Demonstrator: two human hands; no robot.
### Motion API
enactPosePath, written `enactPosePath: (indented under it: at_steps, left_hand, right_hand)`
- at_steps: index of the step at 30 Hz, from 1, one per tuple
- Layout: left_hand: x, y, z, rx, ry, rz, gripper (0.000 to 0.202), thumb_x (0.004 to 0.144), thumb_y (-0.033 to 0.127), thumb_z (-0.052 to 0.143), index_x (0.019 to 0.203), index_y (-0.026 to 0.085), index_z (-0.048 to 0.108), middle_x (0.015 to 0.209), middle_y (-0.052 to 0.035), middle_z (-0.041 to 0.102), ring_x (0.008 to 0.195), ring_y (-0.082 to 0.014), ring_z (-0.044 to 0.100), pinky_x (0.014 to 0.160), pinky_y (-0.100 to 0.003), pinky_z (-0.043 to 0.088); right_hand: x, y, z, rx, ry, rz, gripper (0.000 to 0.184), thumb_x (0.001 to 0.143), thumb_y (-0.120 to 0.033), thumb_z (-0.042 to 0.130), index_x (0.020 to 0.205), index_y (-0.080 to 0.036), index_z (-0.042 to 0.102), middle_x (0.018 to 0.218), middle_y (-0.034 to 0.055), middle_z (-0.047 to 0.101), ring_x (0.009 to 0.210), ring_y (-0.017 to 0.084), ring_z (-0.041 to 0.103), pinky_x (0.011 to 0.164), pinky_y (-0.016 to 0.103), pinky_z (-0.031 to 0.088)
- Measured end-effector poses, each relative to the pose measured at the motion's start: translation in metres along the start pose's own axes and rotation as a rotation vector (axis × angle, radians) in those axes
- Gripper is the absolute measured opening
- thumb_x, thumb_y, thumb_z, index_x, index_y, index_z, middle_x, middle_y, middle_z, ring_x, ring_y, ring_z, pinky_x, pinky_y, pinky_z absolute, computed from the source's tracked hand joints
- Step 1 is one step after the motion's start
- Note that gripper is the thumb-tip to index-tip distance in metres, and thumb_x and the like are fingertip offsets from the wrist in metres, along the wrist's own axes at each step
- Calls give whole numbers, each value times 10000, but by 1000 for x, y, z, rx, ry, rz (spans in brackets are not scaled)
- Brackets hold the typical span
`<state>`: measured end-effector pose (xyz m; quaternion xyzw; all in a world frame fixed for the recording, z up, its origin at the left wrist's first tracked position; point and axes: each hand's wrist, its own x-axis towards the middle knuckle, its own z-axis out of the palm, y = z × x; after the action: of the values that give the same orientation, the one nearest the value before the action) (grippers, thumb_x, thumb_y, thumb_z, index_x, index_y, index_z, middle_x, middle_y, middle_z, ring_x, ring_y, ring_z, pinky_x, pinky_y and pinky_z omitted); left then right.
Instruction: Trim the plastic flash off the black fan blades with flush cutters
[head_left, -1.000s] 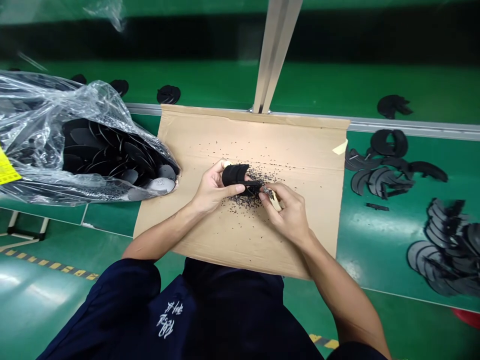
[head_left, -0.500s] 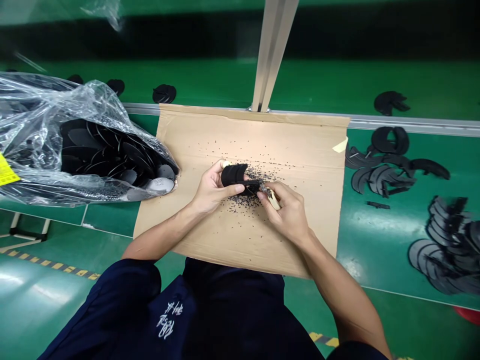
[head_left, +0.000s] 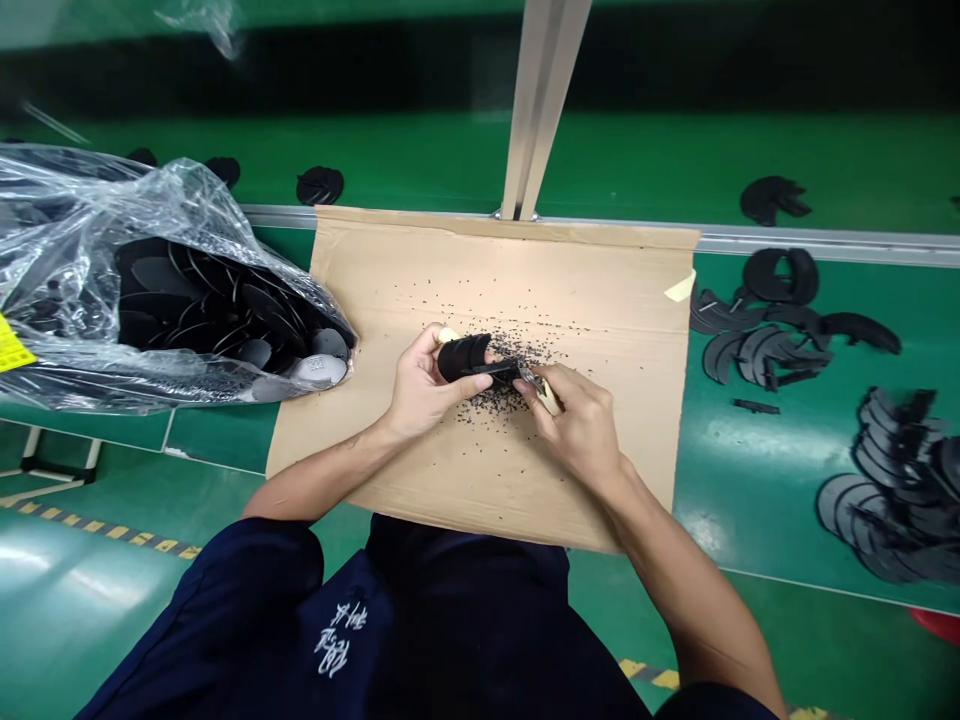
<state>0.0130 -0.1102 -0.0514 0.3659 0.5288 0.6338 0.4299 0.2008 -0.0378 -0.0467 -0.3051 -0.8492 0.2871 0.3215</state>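
Tabletop (head_left: 731, 470): green and glossy, running left to right, bordered on the far side by a metal rail (head_left: 840, 246).
Metal post (head_left: 544, 110): rising from the rail, far side, near the middle.
Cardboard sheet (head_left: 367, 260): spread over the middle of the tabletop, strewn with black specks (head_left: 536, 350), thickest around and under the hands.
Plastic bag (head_left: 199, 205): clear, lying at left, open toward the cardboard, full of dark rounded pieces (head_left: 169, 275).
Loose black pieces (head_left: 765, 355): lying in clusters at right, beyond the cardboard edge.
Floor (head_left: 67, 590): green, crossed at near left by a yellow-and-black striped line (head_left: 105, 528).
Left hand (head_left: 424, 395): reaching in from near left, pinching a black curved part (head_left: 459, 360) above mid-cardboard, with thumb on the near side.
Right hand (head_left: 577, 425): reaching in from near right, with fingers curled around a cream-handled tool (head_left: 551, 398); metal end right beside the part, contact too small to make out.
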Motion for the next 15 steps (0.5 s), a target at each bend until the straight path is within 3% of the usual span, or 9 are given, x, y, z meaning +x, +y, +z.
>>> enactPosePath:
  at_steps: [3, 6, 10, 15]
  left_hand:
    - [-1, 3, 3, -51, 17, 14, 576, 680, 415, 931, 907, 222, 438, 866, 33, 718, 818, -109, 725, 771, -233, 609]
    - [1, 5, 6, -80, 40, 12, 565, 671, 401, 938, 906, 211, 460, 871, 35, 714, 803, -104, 716, 757, -224, 593]
    - [4, 4, 14, -58, 105, 99, 536, 680, 419, 932, 894, 194, 494, 870, 35, 685, 807, -92, 681, 776, -224, 561]
    - [4, -1, 23, 85, 91, 201, 498, 768, 529, 849, 937, 189, 526, 862, 23, 626, 803, -96, 626, 760, -235, 527]
  right_hand:
    - [3, -4, -1, 115, -20, 94, 322, 1007, -385, 584, 740, -205, 596, 631, 1, 567, 578, 136, 498, 571, 287, 395]
    - [7, -9, -5, 374, -30, 277, 446, 973, -518, 614, 663, -210, 530, 578, -36, 463, 534, 107, 402, 535, 266, 347]
    - [11, -10, -7, 678, -57, 460, 490, 877, -637, 689, 676, -205, 574, 600, -25, 508, 538, 110, 417, 518, 269, 347]
    - [11, -10, 2, 821, -16, 591, 400, 723, -553, 870, 858, -224, 687, 701, -23, 581, 594, 118, 471, 550, 270, 384]
